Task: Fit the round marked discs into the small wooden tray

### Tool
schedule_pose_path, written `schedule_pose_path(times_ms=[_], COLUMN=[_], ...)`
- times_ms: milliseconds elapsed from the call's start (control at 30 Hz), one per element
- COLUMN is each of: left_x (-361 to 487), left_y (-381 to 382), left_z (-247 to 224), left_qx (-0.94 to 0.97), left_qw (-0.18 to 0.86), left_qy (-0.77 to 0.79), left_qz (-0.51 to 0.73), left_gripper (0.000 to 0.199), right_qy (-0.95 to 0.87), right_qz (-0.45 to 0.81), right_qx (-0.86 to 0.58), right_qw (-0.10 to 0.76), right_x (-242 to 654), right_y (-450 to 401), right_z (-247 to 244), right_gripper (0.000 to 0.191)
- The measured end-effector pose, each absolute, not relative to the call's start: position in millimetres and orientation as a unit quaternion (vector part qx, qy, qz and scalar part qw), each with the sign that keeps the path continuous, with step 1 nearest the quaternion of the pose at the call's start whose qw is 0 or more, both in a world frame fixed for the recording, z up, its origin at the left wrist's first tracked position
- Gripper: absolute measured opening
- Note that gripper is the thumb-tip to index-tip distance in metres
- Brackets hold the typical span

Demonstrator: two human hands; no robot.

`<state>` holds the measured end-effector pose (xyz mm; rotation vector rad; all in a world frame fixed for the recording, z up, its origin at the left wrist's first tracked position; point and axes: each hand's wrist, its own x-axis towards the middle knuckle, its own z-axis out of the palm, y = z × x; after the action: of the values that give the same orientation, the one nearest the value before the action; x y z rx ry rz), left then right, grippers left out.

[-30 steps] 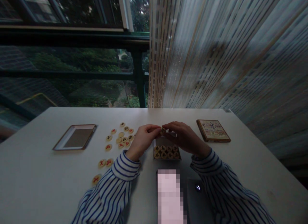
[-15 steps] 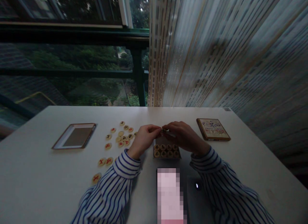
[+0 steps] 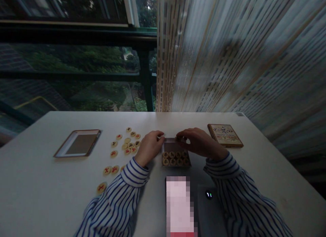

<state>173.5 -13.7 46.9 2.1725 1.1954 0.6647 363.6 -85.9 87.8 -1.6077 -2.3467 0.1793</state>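
Note:
A small open box stands at the middle of the table, with two rows of round pieces with black characters at its near end. My left hand is beside the box's left edge, thumb and forefinger a little apart with nothing visible between them. Over the far right part of the box is my right hand, its fingers curled together; whatever they hold is too small to make out. Loose round pieces with red or black characters lie left of my left hand, some of them blank side up.
A flat tray-like lid lies on the left of the white table. At the right is a decorated box. A phone with a blurred-out screen and a dark flat device are at the near edge.
My hands have moved apart: they met above the box before. The left has shifted slightly left and its fingertips have parted, while the right has moved right and lower over the box.

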Motion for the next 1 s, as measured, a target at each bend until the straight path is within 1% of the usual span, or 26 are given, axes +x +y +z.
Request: schedule_pose_path(times_ms=[100,433,667,867,1000], left_x=[173,173,173,173,173], left_y=[-14,-11,-11,-12,-13], left_z=[45,37,35,35,36], left_qx=[0.831,0.849,0.856,0.864,0.869], left_qw=[0.250,0.237,0.235,0.234,0.220], left_qy=[0.445,0.440,0.435,0.419,0.421], left_qz=[0.220,0.172,0.152,0.149,0.141], left_gripper=[0.030,0.031,0.033,0.035,0.034], right_qy=[-0.810,-0.796,-0.806,-0.803,-0.800], right_qz=[0.062,0.056,0.048,0.051,0.053], right_qx=[-0.571,-0.602,-0.590,-0.593,-0.597], right_qw=[0.117,0.027,0.013,-0.025,-0.034], right_x=[367,374,376,375,374], right_y=[-87,-86,-86,-85,-85], right_z=[86,80,75,72,71], right_gripper=[0.020,0.019,0.020,0.020,0.021])
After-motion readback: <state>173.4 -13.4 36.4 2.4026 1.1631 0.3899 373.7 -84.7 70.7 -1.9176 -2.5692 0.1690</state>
